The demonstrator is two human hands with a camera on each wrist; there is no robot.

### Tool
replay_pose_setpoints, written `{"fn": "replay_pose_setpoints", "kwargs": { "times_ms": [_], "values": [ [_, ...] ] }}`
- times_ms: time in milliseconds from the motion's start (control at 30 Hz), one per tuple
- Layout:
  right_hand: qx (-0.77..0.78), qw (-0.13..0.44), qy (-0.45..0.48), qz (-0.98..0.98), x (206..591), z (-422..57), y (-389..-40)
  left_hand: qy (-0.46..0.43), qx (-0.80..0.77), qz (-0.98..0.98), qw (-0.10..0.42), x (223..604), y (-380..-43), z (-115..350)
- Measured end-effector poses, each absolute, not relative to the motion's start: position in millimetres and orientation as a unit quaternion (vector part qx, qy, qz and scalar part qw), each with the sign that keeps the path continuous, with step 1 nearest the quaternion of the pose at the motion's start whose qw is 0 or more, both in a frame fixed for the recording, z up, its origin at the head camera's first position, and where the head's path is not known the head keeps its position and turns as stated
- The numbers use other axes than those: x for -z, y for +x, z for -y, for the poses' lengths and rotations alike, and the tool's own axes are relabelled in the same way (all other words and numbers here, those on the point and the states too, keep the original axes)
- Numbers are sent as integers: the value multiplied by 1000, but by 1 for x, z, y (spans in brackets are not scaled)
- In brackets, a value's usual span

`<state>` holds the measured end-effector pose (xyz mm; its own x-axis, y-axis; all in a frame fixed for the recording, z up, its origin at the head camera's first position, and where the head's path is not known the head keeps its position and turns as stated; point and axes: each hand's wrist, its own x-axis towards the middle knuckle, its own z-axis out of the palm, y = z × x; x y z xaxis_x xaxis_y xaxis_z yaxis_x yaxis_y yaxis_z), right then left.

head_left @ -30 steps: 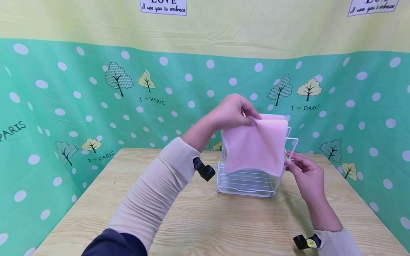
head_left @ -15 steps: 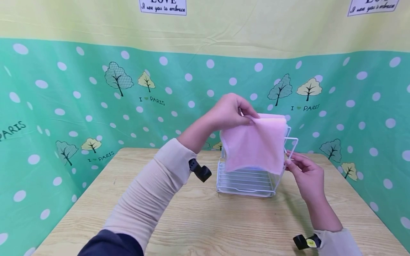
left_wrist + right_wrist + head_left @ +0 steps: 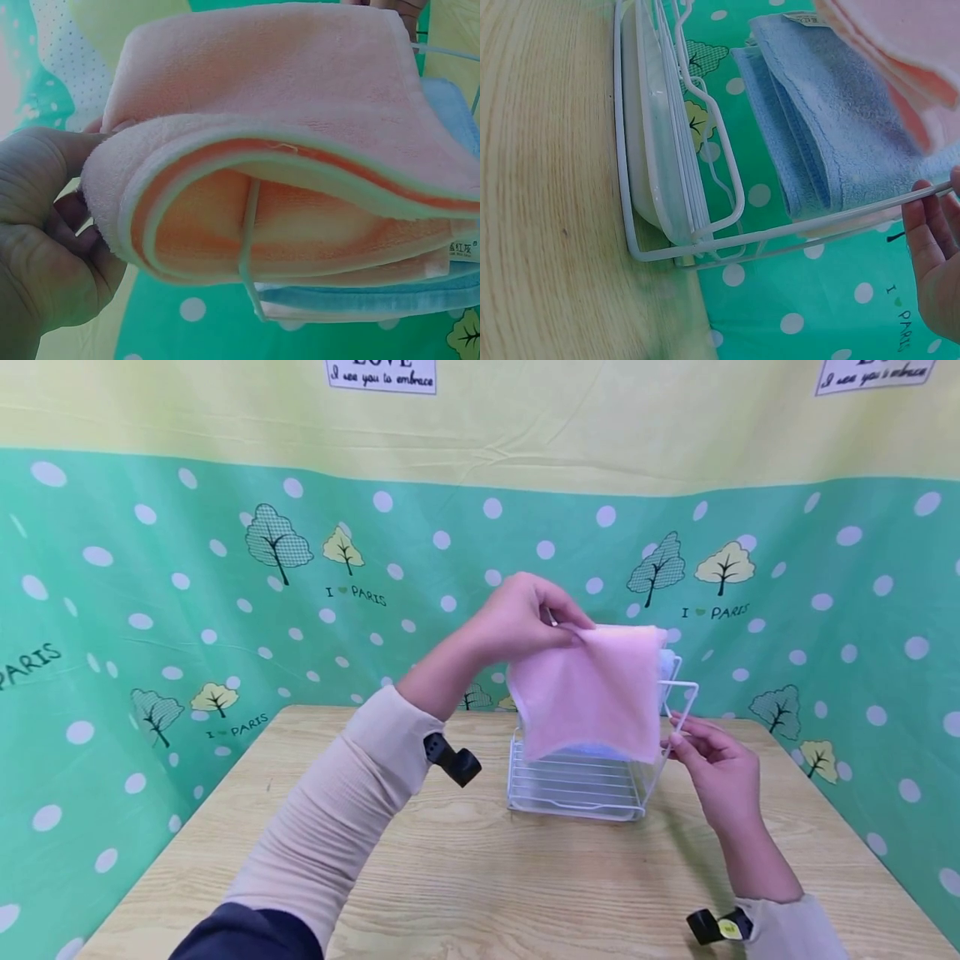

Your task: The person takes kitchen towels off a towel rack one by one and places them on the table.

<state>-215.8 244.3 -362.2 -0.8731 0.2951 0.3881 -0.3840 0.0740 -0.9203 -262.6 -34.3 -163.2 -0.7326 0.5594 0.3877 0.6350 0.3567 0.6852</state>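
On the far right of the table (image 3: 450,877), the left hand (image 3: 517,620) pinches the pink towel (image 3: 592,706) draped over the white wire rack (image 3: 576,783); the right hand (image 3: 722,777) grips its right side.

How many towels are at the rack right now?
2 for certain: the pink towel in the left hand, and the blue towel behind it, high on the white wire rack. A pale layer against the blue one may be a third; folds could hide more.

Pink towel (image 3: 588,706), plain; light blue towel (image 3: 814,124); white wire rack (image 3: 810,224); pale wood-grain table (image 3: 480,877); green backdrop (image 3: 468,510), white-dotted, tree-printed, yellow above; beige and navy sleeve (image 3: 330,814).
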Motion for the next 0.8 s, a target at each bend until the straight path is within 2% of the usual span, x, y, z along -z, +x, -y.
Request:
{"fn": "replay_pose_setpoints", "kwargs": {
  "times_ms": [267, 800],
  "values": [
    [-693, 258, 55, 671, 363, -244, -216, -346, 467, 813, 36, 160, -261, 42],
    [-690, 255, 46, 676, 363, -244, -216, -324, 501, 796, 102, 161, -258, 60]
  ]
}}
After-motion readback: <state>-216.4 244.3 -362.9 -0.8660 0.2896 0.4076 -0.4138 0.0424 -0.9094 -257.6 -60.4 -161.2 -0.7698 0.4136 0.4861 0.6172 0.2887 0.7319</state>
